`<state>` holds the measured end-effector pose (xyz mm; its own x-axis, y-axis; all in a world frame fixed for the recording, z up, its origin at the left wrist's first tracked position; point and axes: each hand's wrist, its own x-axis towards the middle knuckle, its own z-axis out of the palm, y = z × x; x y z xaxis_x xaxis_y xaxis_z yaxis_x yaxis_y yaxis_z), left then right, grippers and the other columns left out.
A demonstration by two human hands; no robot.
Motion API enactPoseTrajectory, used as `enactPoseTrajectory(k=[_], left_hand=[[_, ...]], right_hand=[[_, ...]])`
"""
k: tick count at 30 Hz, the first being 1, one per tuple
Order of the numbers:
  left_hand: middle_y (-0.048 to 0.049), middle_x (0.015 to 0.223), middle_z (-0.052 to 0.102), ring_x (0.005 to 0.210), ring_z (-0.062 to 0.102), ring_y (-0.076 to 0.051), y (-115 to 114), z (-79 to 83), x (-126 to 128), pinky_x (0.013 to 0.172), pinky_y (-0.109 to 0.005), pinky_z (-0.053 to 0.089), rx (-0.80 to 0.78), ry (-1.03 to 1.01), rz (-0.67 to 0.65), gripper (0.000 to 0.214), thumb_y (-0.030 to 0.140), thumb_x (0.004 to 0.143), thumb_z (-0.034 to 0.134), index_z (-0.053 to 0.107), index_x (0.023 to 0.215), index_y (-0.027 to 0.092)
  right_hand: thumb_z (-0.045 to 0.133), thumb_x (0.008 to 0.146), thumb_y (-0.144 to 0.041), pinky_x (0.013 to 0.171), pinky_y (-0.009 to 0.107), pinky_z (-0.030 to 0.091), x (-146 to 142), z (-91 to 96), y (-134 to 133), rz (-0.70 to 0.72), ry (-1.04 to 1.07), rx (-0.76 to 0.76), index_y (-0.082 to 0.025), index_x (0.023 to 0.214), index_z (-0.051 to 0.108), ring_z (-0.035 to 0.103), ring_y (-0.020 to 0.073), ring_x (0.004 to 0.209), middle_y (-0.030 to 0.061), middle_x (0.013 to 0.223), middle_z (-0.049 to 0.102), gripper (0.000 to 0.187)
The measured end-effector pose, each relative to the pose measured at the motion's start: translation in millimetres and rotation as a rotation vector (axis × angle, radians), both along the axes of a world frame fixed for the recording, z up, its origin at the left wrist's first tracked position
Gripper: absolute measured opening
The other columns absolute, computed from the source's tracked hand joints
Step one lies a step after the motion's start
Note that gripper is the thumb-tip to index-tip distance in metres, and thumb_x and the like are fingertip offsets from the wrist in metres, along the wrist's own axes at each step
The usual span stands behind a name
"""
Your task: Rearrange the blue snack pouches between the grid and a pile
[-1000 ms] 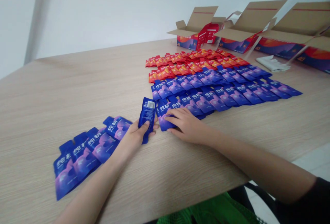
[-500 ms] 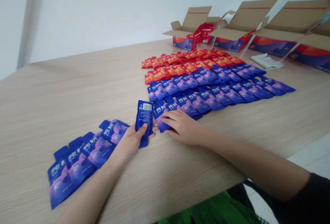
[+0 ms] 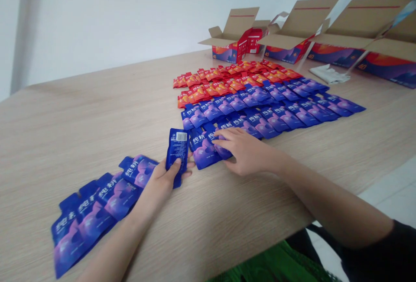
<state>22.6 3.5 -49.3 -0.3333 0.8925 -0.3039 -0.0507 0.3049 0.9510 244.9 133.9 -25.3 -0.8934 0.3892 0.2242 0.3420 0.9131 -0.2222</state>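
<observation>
**Head view: left hand (image 3: 161,177) pinches a blue sachet (image 3: 177,154); right hand (image 3: 248,152) lies spread over a second sachet (image 3: 222,145).**

The hands are apart but near each other, low over the worktop (image 3: 97,121). The pinched sachet sits between thumb and fingers, slightly tilted with its barcode side up, just beside a fanned row of blue sachets (image 3: 97,204). These pouches look light, soft and glossy, so they may slip; the flat body seems the surest place to hold, between thumb and fingers. Further off lie rows of red-orange sachets (image 3: 208,85) and open cardboard cartons (image 3: 224,52). Against the earlier frame, the right hand has slid rightward, uncovering the purple face of a third sachet (image 3: 203,153), while the left hand's pinch looks unchanged.
</observation>
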Motion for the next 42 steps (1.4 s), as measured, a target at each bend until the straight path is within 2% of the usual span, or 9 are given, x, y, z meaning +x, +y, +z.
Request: enactPoseTrajectory(k=[4,8,12,19,27,31,34,38,42], left_hand=[[-0.0112,0.102,0.074,0.086,0.071,-0.022,-1.7,-1.0,0.1,0.076,-0.032,0.057,0.041,0.053,-0.034,0.059,0.056,0.078,0.070,0.064,0.117,0.012],[-0.0116,0.102,0.074,0.083,0.069,-0.021,-2.6,0.9,0.5,0.077,-0.034,0.055,0.061,0.089,-0.039,0.063,0.059,0.080,0.066,0.061,0.122,0.012],[-0.0115,0.105,0.073,0.078,0.066,-0.019,-4.1,-0.9,-0.4,0.076,-0.033,0.052,0.066,0.139,-0.074,0.062,0.058,0.084,0.063,0.060,0.127,0.013],[-0.0119,0.118,0.070,0.087,0.065,-0.020,-4.8,-11.5,-5.9,0.081,-0.033,0.050,0.065,0.179,-0.125,0.056,0.053,0.090,0.057,0.058,0.132,0.016],[-0.0119,0.114,0.070,0.081,0.062,-0.018,-3.6,-5.7,-3.4,0.078,-0.032,0.048,0.053,0.174,-0.133,0.057,0.054,0.089,0.057,0.059,0.129,0.014],[-0.0116,0.112,0.071,0.084,0.062,-0.020,-3.4,-4.8,-4.0,0.080,-0.032,0.048,0.047,0.202,-0.142,0.057,0.055,0.088,0.058,0.061,0.127,0.013],[-0.0117,0.110,0.072,0.084,0.064,-0.021,-4.0,-5.9,-4.3,0.081,-0.034,0.049,0.034,0.203,-0.129,0.058,0.056,0.087,0.059,0.061,0.127,0.014],[-0.0117,0.113,0.071,0.087,0.066,-0.022,-4.1,-4.6,-2.1,0.082,-0.034,0.051,0.040,0.179,-0.113,0.060,0.057,0.085,0.060,0.061,0.128,0.015],[-0.0120,0.101,0.073,0.084,0.067,-0.024,-4.3,1.5,0.1,0.080,-0.035,0.052,0.032,0.196,-0.091,0.064,0.061,0.080,0.063,0.063,0.121,0.012]], right_hand=[[0.066,0.072,-0.017,0.108,0.051,0.040,-0.1,-0.5,-2.5,-0.025,-0.109,-0.020,-0.004,0.131,0.058,0.048,0.0361,0.129,0.0218,0.140,0.051,0.060],[0.058,0.076,-0.012,0.112,0.048,0.037,-1.1,-1.1,-1.6,-0.026,-0.112,-0.040,-0.004,0.133,0.055,0.048,0.0327,0.131,0.0205,0.140,0.052,0.058],[0.056,0.079,-0.012,0.110,0.045,0.040,-1.5,-3.1,3.2,-0.012,-0.060,-0.078,-0.005,0.130,0.057,0.054,0.0295,0.124,0.0183,0.134,0.058,0.051],[0.059,0.081,-0.012,0.112,0.046,0.036,-2.6,-5.2,7.4,0.045,-0.001,-0.113,-0.011,0.126,0.060,0.054,0.0282,0.125,0.0158,0.133,0.061,0.045],[0.058,0.082,-0.018,0.107,0.054,0.035,-1.8,-5.8,0.3,0.022,-0.043,-0.097,-0.011,0.125,0.061,0.052,0.0331,0.123,0.0184,0.138,0.052,0.043],[0.061,0.081,-0.020,0.103,0.049,0.038,-1.6,1.5,-4.1,0.021,-0.015,-0.101,-0.008,0.124,0.060,0.051,0.0317,0.120,0.0188,0.132,0.053,0.045],[0.058,0.082,-0.019,0.100,0.046,0.040,-1.7,5.2,-4.6,0.029,-0.005,-0.113,-0.009,0.117,0.062,0.054,0.0284,0.112,0.0163,0.121,0.057,0.037],[0.056,0.084,-0.020,0.100,0.046,0.038,-3.0,0.9,-4.5,0.050,-0.007,-0.116,-0.011,0.110,0.064,0.055,0.0273,0.107,0.0148,0.116,0.059,0.029],[0.057,0.082,-0.018,0.100,0.045,0.039,-5.8,-2.5,-6.3,0.059,-0.004,-0.125,-0.009,0.109,0.064,0.055,0.0279,0.109,0.0159,0.116,0.059,0.029]])
